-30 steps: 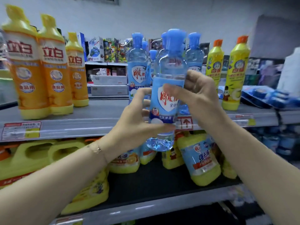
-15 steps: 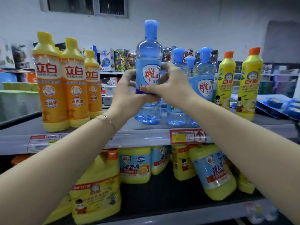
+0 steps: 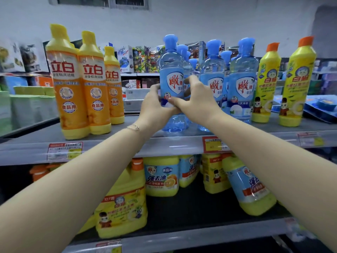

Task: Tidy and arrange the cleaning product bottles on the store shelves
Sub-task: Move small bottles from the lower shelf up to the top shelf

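Note:
A clear blue bottle [image 3: 171, 70] with a blue cap and a blue-and-red label stands upright at the front of the upper shelf [image 3: 127, 143]. My left hand [image 3: 155, 108] wraps its left side and my right hand [image 3: 197, 99] wraps its right side, thumbs meeting low on the label. Its base rests on or just above the shelf; I cannot tell which. Several matching blue bottles [image 3: 242, 84] stand close to its right and behind it.
Three orange-yellow bottles [image 3: 73, 88] stand to the left on the same shelf, with a gap between them and the blue group. Two yellow bottles with orange caps [image 3: 295, 84] stand at the right. Yellow jugs [image 3: 122, 203] fill the lower shelf.
Both hands have carried the blue bottle from in front of the shelf edge up, forward and down onto the upper shelf, left of the other blue bottles.

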